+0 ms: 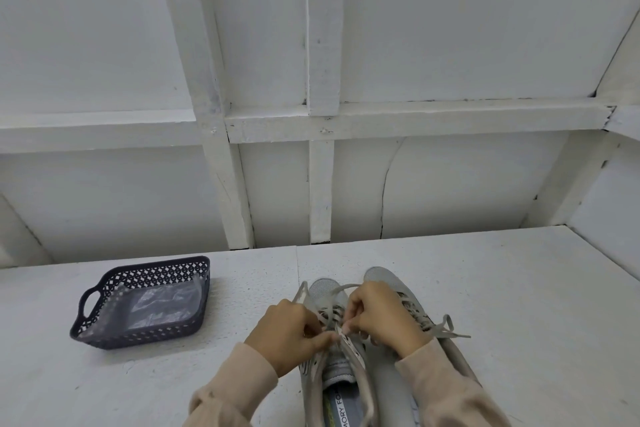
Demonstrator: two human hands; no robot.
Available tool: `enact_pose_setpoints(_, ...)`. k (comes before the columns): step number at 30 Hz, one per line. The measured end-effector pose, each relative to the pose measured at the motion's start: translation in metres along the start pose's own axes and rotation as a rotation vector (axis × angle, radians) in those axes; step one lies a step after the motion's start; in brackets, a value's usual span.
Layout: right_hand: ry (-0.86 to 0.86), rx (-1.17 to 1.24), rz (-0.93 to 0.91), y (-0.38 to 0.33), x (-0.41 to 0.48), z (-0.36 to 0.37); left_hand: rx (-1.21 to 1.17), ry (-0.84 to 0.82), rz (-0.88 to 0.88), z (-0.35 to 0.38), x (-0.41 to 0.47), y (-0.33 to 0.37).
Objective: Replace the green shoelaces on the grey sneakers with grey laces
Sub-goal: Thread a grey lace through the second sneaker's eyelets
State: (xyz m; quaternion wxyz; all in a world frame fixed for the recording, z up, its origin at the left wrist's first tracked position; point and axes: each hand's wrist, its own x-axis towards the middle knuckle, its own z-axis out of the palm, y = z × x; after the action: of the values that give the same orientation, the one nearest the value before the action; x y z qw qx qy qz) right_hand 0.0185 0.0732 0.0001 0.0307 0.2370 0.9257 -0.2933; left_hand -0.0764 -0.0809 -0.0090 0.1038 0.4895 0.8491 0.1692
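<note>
**Grey lace part-threaded on one sneaker; both hands engaged**

The white table (519,288) carries everything. A dark lattice basket (156,276) holding clear plastic sits well left of the open sneaker (323,288). That sneaker lies lengthwise, heel toward the person and toe toward the wall. A second sneaker (381,276) lies just beside it on the right, parallel, already laced and bowed.

The left hand (287,333) and right hand (381,315) flank the eyelet rows, equally near. Each has curled fingers that appear to pinch the grey lace (330,300) above the tongue. Judged step: threading upper eyelets. There is open table on the far side and to the left. No green lace shows.
</note>
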Motion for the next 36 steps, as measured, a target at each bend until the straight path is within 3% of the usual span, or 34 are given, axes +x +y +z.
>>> enact_pose_setpoints(7, 0.091, -0.077, 0.022, 0.000, -0.004, 0.012, 0.003, -0.110, -0.137, -0.005, 0.007, 0.006)
enact_pose_setpoints(16, 0.051, -0.099, 0.006, -0.016, -0.014, 0.002, -0.031, -0.103, -0.144, 0.002, -0.001, 0.001)
enact_pose_setpoints(23, 0.040, -0.199, -0.072, -0.013, -0.017, 0.000, 0.091, -0.164, -0.131, 0.002, -0.002, -0.001)
enact_pose_setpoints(30, 0.025, -0.294, -0.063, -0.014, -0.016, 0.014, 0.060, -0.088, -0.135, 0.006, 0.000, 0.000)
enact_pose_setpoints(36, 0.150, -0.273, -0.087, -0.013, -0.018, 0.015, 0.057, 0.009, -0.113, 0.012, -0.003, 0.000)
